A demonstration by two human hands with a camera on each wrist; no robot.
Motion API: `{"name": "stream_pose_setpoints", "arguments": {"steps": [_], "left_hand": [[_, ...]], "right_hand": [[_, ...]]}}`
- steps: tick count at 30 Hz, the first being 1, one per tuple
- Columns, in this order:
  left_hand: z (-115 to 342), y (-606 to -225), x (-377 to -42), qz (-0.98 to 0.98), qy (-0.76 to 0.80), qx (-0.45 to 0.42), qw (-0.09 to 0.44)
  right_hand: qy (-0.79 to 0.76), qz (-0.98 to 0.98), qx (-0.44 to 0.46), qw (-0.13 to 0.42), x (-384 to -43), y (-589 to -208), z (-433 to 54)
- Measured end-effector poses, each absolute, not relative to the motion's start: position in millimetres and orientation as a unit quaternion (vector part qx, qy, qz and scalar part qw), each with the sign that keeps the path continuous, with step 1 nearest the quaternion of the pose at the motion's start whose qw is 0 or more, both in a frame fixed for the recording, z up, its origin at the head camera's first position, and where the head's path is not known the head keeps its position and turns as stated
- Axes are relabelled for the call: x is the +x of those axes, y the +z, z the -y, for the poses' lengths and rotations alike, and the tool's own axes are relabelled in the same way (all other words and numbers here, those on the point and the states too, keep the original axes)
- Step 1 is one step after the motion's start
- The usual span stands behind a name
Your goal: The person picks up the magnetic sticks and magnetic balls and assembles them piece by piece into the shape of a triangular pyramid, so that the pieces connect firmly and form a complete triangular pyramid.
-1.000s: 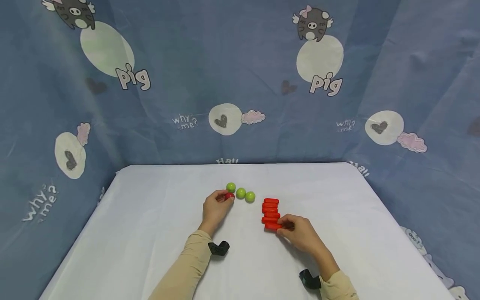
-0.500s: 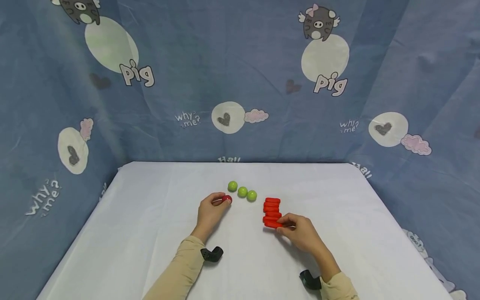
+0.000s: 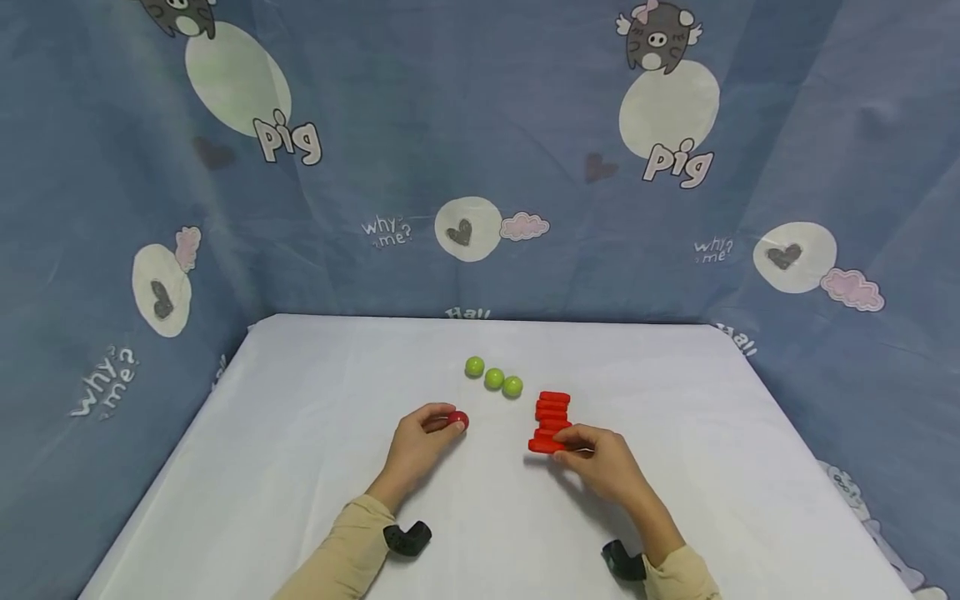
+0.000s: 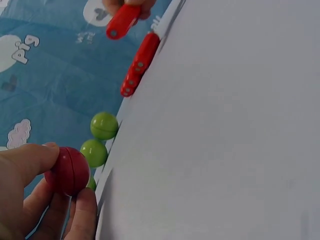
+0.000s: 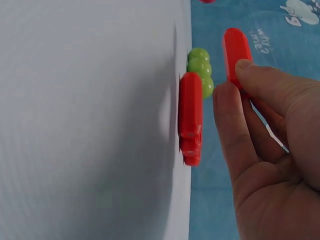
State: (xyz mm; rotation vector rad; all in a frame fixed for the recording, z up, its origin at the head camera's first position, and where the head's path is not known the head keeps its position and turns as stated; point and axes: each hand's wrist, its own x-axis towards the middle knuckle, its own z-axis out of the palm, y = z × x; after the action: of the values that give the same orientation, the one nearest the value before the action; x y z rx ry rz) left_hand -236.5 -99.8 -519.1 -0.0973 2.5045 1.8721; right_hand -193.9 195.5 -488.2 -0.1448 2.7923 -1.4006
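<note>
Balls (image 3: 494, 379) left of bars (image 3: 552, 415)

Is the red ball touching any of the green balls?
No, the left hand holds the red ball apart from all three green balls.

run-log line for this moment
left hand: holds red ball; right hand: holds red stick, raised; three green balls: on table; other red sticks: on table

The left ball (image 3: 458, 421) was dark red, the far balls (image 3: 494, 379) lime green, the right sticks (image 3: 552, 415) red, the table (image 3: 300, 433) white, the backdrop (image 3: 570, 283) blue with pigs.
</note>
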Motion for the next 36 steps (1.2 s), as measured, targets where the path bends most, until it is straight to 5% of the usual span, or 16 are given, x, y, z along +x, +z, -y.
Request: {"name": "stream_pose_setpoints", "arguments": {"steps": [36], "left_hand": [[94.7, -513.5, -175.7, -0.781, 0.622, 0.016, 0.063]], "right_hand": [[-0.476, -0.87, -0.124, 0.03, -180.5, -485.3, -171.8]]}}
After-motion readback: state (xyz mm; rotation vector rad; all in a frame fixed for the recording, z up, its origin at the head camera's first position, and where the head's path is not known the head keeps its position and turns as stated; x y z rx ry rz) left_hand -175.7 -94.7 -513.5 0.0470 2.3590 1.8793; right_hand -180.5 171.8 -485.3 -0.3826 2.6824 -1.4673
